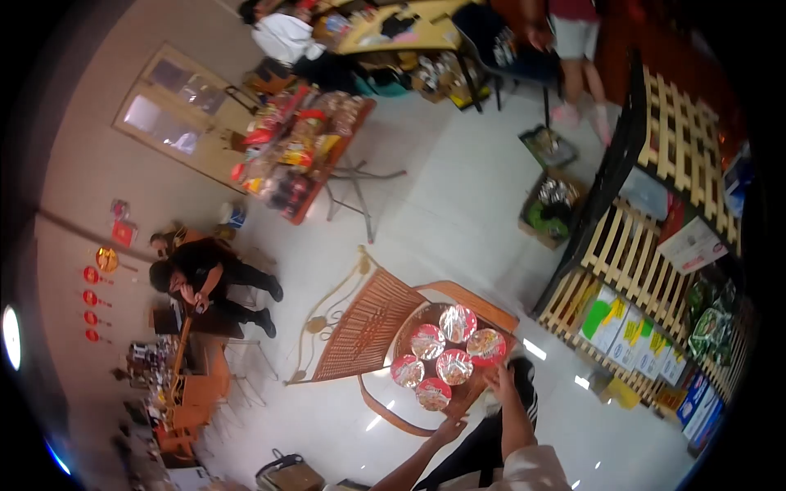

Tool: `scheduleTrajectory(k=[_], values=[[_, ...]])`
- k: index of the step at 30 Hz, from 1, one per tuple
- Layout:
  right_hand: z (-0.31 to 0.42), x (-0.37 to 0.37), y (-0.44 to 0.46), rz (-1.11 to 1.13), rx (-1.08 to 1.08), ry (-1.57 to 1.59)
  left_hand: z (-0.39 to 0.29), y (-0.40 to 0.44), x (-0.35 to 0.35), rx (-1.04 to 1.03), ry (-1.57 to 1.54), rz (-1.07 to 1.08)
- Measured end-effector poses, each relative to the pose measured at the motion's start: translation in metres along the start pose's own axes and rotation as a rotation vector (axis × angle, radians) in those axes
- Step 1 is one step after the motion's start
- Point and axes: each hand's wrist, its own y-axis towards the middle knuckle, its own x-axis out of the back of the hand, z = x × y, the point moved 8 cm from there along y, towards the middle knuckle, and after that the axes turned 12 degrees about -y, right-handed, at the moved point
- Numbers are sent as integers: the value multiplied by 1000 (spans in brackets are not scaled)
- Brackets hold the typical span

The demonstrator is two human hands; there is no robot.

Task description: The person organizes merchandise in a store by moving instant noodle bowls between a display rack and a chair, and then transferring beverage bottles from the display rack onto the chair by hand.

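Reaches with right hand [501, 383] to edge of red-and-white round cups [453, 367], lower centre of frame; rests left hand [450, 425] by near edge of wicker chair [368, 317], below and left. Holds hands apart from each other; cannot tell whether clamped on anything. Shows six cups grouped on chair's seat. Includes slatted rack [626, 245] at right, loaded folding table [354, 131] at upper left, dark-clothed person [201, 270] at left

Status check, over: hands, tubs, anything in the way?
Left hand by chair edge, right hand beside tubs; grips unclear. Six red-rimmed tubs, grouped at the seat. Armrests either side; nothing visible between right hand and tubs.
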Motion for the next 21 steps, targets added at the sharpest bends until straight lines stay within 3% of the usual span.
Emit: scheduleTrajectory(k=[1, 2, 3, 4, 5, 6, 7, 9, 10, 12, 15, 18, 21], values=[[-18, 23, -4, -5, -2, 20, 2, -17, 6, -101, 24, -97], [-35, 47, -19, -153, -31, -73, 21, -37, 6, -216, 52, -197], [-40, 58, -45, -30, 68, -136, 48, -46, 4, -414, -6, -225], [-37, 75, -90, -118, -66, -421, 62, -63, 2, -311, -13, -175], [-32, 84, -115, -65, -125, -798, 90, -74, -1, -280, -268, -155], [-57, 123, -93, 9, -359, -1278, 99, -92, 2, -206, -12, -109], [-56, 150, -110, -24, -309, -1299, 108, -106, 5, -120, 19, 8], [-42, 160, -166, 220, 2, 140, 109, -112, 32, -28, 131, 49], [-24, 168, -171, 224, 37, 124, 105, -106, 51, 8, 190, 45], [4, 221, -192, -90, 170, 51, 84, -90, 79, 58, 287, 10], [29, 272, -214, -117, 202, -75, 41, -58, 92, 71, 373, -36], [38, 317, -269, -106, 331, -149, -16, -41, 61, 29, 446, -44], [-3, 383, -318, -123, 295, -110, -61, -24, -19, -33, 551, 17]])
